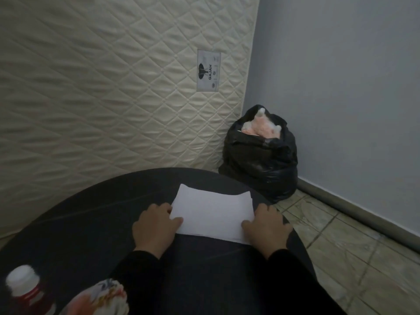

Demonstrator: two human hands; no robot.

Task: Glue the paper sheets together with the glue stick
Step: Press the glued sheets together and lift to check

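Note:
White paper sheets (212, 212) lie stacked on a dark round table (95, 223), near its far right side. My left hand (156, 226) rests on the stack's left edge, thumb on top and fingers at the side. At the right near corner my right hand (267, 226) presses down the same way. Both hands seem to grip the stack at its two ends. No glue stick shows anywhere in view.
A red bottle with a white cap (22, 289) stands at the table's near left, beside a flowery cloth (100, 298). A quilted mattress (113, 87) leans upright behind the table. A black bag (261, 155) with a pink plush sits on the tiled floor in the corner.

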